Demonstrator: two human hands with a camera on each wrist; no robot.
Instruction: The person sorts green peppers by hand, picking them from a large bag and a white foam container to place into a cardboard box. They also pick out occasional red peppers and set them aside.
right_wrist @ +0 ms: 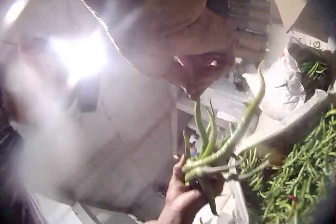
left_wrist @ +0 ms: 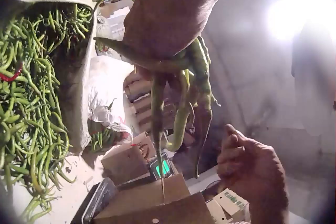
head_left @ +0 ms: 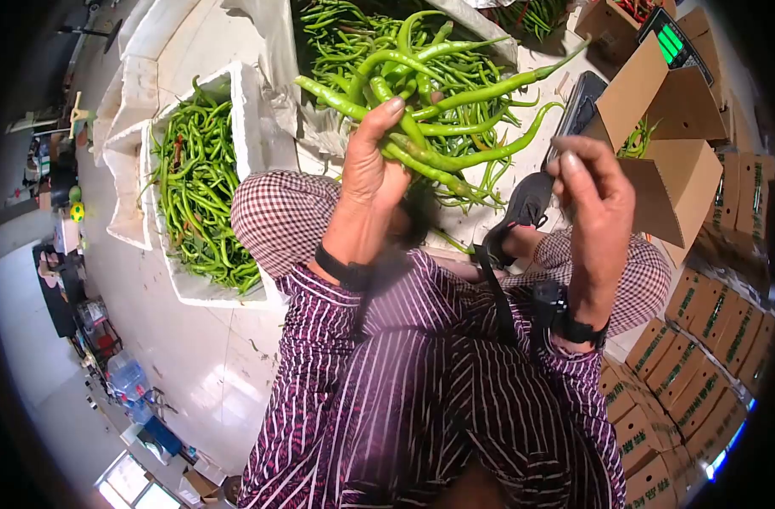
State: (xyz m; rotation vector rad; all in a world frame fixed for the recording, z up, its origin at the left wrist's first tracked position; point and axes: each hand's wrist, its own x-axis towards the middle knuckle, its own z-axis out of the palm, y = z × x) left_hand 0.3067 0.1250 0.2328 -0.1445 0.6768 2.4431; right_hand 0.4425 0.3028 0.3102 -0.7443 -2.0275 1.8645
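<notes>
My left hand (head_left: pixel 377 161) grips a bunch of long green chili peppers (head_left: pixel 421 148), its thumb across them and their tips fanning out to the right. The same peppers (left_wrist: pixel 181 98) hang below the hand in the left wrist view. My right hand (head_left: pixel 595 208) is raised just right of the pepper tips, fingers loosely bent, and nothing shows in it. In the right wrist view one upright pepper tip (right_wrist: pixel 198 121) overlaps the right fingertips. Behind the bunch lies a large heap of green chilies (head_left: pixel 336 51) in a sack-lined container.
A white foam box (head_left: pixel 247 127) full of green chilies stands on the left. At right are an open cardboard box (head_left: pixel 633 97), a scale with a green-lit display (head_left: pixel 671 42) and stacked printed cartons (head_left: pixel 701 339). A black shoe (head_left: pixel 530 199) is between my hands.
</notes>
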